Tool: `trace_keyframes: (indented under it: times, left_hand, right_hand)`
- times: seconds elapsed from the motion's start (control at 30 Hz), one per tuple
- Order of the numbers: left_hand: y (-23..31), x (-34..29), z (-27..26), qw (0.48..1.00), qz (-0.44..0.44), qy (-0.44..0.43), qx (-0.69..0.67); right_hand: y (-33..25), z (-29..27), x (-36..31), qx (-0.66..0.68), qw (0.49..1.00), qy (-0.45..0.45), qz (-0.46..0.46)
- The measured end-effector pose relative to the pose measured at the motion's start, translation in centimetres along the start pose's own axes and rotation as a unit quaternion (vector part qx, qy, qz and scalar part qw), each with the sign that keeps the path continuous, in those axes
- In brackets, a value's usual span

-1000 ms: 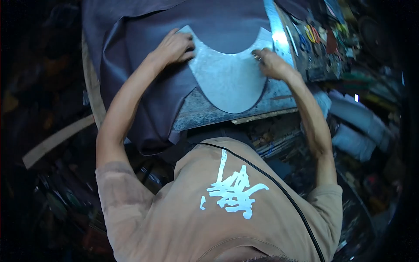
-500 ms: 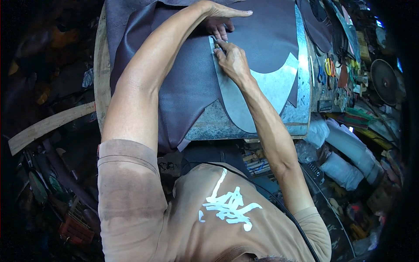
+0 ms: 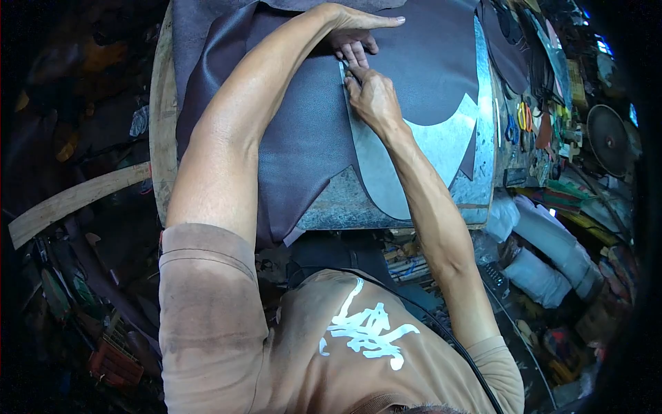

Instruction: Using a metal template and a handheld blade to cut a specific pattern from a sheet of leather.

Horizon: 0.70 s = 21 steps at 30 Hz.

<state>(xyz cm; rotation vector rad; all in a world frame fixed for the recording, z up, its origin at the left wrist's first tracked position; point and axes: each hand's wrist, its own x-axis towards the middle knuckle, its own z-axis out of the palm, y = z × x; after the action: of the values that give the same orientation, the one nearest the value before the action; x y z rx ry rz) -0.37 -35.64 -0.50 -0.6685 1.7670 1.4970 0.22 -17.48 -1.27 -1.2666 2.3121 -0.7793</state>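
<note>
A large dark brown leather sheet [image 3: 300, 131] covers much of the worktable. My left hand [image 3: 355, 40] reaches over to the far part of it, thumb stretched out to the right and fingers extended down onto the leather. Just nearer, my right hand [image 3: 374, 95] is closed, its fingertips close against the left fingers. Whatever it grips is too small and hidden to name. Both hands are at the upper end of a pale grey flat sheet [image 3: 383, 176], which has a rounded near edge. Another dark leather area [image 3: 431, 76] with a curved edge lies right of my hands.
The worktable [image 3: 338, 203] has a bluish worn top and a wooden left edge [image 3: 162, 117]. Scissors with yellow handles [image 3: 525, 117] and blue-handled ones [image 3: 511, 130] lie at the right. Beyond are a round fan-like disc [image 3: 608, 134] and wrapped plastic rolls [image 3: 538, 272].
The whole view has shifted slightly to the right and down. My left fingers look a little straighter over the leather. My right hand stays closed at nearly the same spot.
</note>
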Motion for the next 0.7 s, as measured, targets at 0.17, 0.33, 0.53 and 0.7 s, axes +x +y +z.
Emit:
trace_keyframes:
  times: [0.17, 0.33, 0.53, 0.7]
  left_hand:
    - [0.2, -0.2, 0.4, 0.998, 0.024, 0.034, 0.039]
    - [0.0, -0.4, 1.0, 0.994, 0.046, 0.068, 0.079]
    - [1.3, -0.4, 3.0, 0.984, 0.072, 0.108, 0.122]
    - [0.7, -1.3, 4.2, 0.974, 0.097, 0.137, 0.155]
  right_hand:
    - [0.3, 0.3, 0.0, -0.01, 0.999, 0.022, -0.021]
    - [0.2, 1.1, -0.1, -0.036, 0.997, 0.053, -0.052]
    - [0.2, 1.6, -0.1, -0.054, 0.997, 0.036, -0.031]
    - [0.1, 1.4, -1.0, -0.066, 0.997, 0.037, -0.016]
